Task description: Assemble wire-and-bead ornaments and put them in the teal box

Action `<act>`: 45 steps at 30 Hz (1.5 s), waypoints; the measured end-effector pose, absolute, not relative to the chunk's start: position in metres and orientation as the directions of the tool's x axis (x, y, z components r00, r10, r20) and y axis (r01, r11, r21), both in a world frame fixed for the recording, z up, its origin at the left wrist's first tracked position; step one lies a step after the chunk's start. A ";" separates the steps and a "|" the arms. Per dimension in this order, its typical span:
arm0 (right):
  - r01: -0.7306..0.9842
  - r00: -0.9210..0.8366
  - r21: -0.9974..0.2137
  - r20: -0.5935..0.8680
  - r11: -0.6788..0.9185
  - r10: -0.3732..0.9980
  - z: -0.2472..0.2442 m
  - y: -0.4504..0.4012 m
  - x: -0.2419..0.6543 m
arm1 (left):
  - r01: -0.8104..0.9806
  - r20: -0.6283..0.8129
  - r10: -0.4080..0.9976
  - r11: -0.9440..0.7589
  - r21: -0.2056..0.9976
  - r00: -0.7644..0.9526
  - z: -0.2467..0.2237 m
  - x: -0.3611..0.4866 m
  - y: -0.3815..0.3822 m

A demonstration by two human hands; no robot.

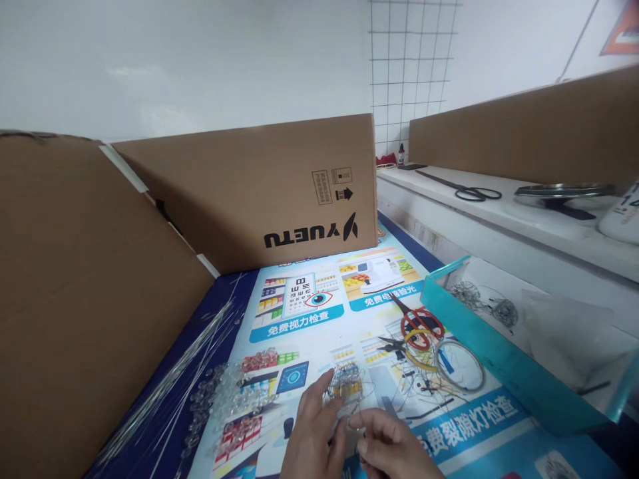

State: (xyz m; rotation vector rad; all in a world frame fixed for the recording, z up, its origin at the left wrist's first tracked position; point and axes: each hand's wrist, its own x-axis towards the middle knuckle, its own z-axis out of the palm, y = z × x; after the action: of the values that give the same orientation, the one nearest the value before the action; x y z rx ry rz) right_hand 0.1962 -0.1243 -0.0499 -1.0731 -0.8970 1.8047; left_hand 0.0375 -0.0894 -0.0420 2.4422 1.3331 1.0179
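My left hand [314, 429] is closed on a small tangle of thin wire with clear beads [347, 382], its index finger along the left edge. Close beside it, my right hand [392, 446] has thumb and fingers pinched at the near end of the same beaded wire piece. The exact grip points are partly hidden by the fingers. A heap of clear beads [227, 392] lies to the left. Past the beads, long straight wires [170, 379] stretch along the dark blue table edge.
Right of my hands lie red-handled scissors [422, 329], yellow-handled pliers [414, 350], a round ring-shaped roll [483, 376] and wire scraps. A teal-edged box [499, 359] holds wire coils [466, 293] and a plastic bag. Cardboard panels [239, 193] stand behind and left. Black scissors [476, 193] rest on the ledge.
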 end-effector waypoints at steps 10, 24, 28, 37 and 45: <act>-0.296 -0.299 -0.875 -0.297 -0.384 0.907 -0.036 -0.126 0.199 | 0.671 0.435 0.839 -0.530 0.518 0.327 -0.041 0.042 -0.088; -0.302 -0.087 -0.914 -0.256 -0.270 0.963 -0.029 -0.113 0.201 | 0.753 0.610 0.744 -0.559 0.347 0.271 -0.019 0.045 -0.094; -0.126 -0.021 -0.976 -0.176 -0.177 0.984 -0.022 -0.110 0.211 | 0.693 0.497 0.848 -0.471 0.547 0.184 -0.022 0.042 -0.095; 0.038 0.013 -0.994 -0.099 -0.099 0.995 -0.019 -0.105 0.224 | 0.641 0.295 0.948 -0.303 0.706 0.122 -0.028 0.034 -0.093; 0.032 0.029 -0.996 -0.087 -0.088 0.996 -0.017 -0.109 0.221 | 0.694 0.377 0.919 -0.348 0.630 0.118 -0.028 0.033 -0.091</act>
State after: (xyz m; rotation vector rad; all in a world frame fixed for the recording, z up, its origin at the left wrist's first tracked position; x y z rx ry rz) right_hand 0.2208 -0.1093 -0.0171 -1.3110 -1.1707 1.2368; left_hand 0.0334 -0.0912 -0.0275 2.1022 1.5815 1.0658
